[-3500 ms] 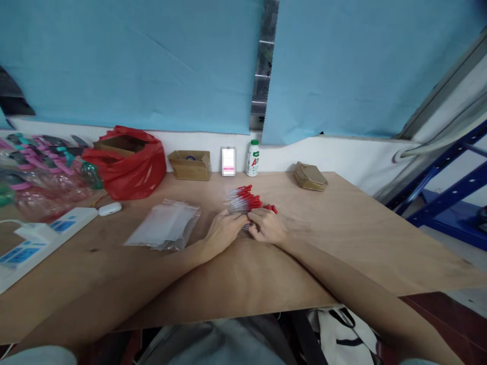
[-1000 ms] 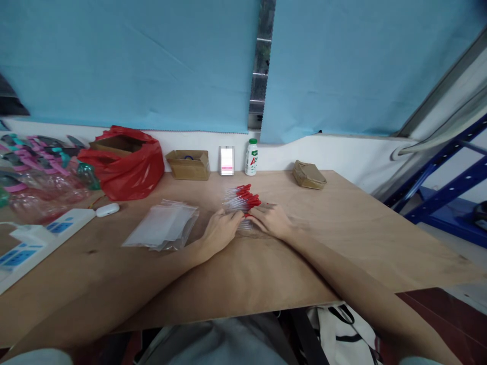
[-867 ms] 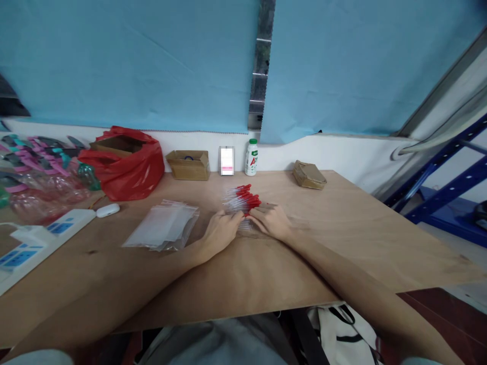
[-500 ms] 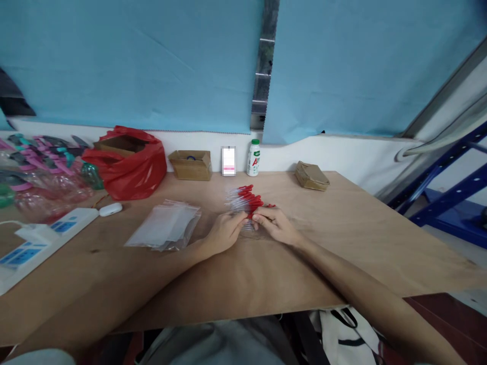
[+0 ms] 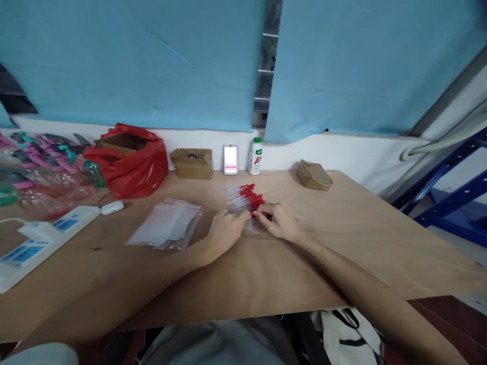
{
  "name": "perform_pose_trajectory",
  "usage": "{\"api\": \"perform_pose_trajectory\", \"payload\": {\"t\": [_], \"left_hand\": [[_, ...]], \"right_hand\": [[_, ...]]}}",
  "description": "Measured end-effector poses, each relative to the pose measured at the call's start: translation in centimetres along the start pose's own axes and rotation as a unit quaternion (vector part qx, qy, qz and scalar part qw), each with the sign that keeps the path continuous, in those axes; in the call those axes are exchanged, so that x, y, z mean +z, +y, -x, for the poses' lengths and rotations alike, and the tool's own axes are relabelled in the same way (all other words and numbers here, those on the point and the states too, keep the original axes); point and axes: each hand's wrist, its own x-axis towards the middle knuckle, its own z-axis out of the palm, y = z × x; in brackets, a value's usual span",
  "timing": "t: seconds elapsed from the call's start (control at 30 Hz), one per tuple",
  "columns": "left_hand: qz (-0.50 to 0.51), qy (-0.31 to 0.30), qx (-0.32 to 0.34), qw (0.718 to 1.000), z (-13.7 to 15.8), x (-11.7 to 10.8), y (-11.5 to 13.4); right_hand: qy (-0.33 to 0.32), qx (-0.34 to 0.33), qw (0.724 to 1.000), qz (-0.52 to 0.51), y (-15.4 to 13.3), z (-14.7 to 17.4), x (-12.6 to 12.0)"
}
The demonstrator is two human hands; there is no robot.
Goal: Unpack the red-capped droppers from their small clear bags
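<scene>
A bunch of small red-handled tools (image 5: 249,199) with thin metal shafts lies on the wooden table in front of me. Their exact kind is too small to make out. At the near edge of the bunch, my left hand (image 5: 225,229) is closed, thumb and forefinger meeting at one of the tools. Opposite it, my right hand (image 5: 282,222) pinches a red handle, with a dark bit showing between the fingers. Several thin shafts show between the two hands. Left of my left hand lies a stack of clear zip bags (image 5: 165,224).
Along the wall stand a red plastic bag (image 5: 133,170), an open cardboard box (image 5: 192,165), a phone (image 5: 230,160), a white bottle (image 5: 255,157) and a small carton (image 5: 314,175). A power strip (image 5: 49,241) and spray bottles (image 5: 57,182) are at left.
My right hand has turned slightly, showing more of the red handle in its fingers. The left hand stays close to the same spot. The whole view has shifted a little.
</scene>
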Motion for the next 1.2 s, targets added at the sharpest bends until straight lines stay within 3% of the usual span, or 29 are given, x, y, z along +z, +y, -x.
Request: {"api": "perform_pose_trajectory", "payload": {"t": [0.1,0.2,0.3,0.4,0.5,0.83,0.9,0.97,1.03,1.07,1.2], "left_hand": [[0.009,0.009,-0.024,1.0,0.0,-0.4,0.3],[0.063,0.004,-0.048,0.997,-0.1,-1.0,0.4],[0.188,-0.003,-0.032,0.982,-0.4,-1.9,0.3],[0.312,0.011,-0.014,0.95,-0.8,-2.3,0.3],[0.377,0.018,-0.02,0.926,-1.0,-2.2,0.4],[0.398,0.005,-0.066,0.915,-1.1,-1.4,0.8],[0.389,0.002,-0.083,0.917,-0.4,-1.2,0.4],[0.368,0.003,-0.111,0.923,0.4,-1.1,-0.1],[0.339,0.013,-0.138,0.93,0.9,-1.2,-0.5],[0.325,0.016,-0.142,0.935,1.1,-1.2,-0.6],[0.25,0.039,-0.101,0.962,0.7,-1.2,-0.3]], "right_hand": [[0.053,-0.02,0.997,0.051,-0.8,0.3,0.4],[0.086,-0.025,0.995,0.034,-1.4,0.7,0.5],[0.091,0.009,0.992,-0.084,-1.5,0.9,0.4],[0.093,0.053,0.97,-0.219,-1.3,0.7,0.7],[0.107,0.069,0.953,-0.276,-1.1,0.4,1.0],[0.148,0.091,0.962,-0.212,-0.9,-0.2,1.8],[0.203,0.093,0.958,-0.181,0.2,-0.5,0.3],[0.36,0.111,0.915,-0.142,1.7,-0.6,-2.1],[0.428,0.107,0.893,-0.094,3.1,-0.4,-4.4],[0.425,0.099,0.897,-0.073,3.7,-0.3,-5.1],[0.269,0.085,0.959,0.029,5.1,0.3,-4.6]]}}
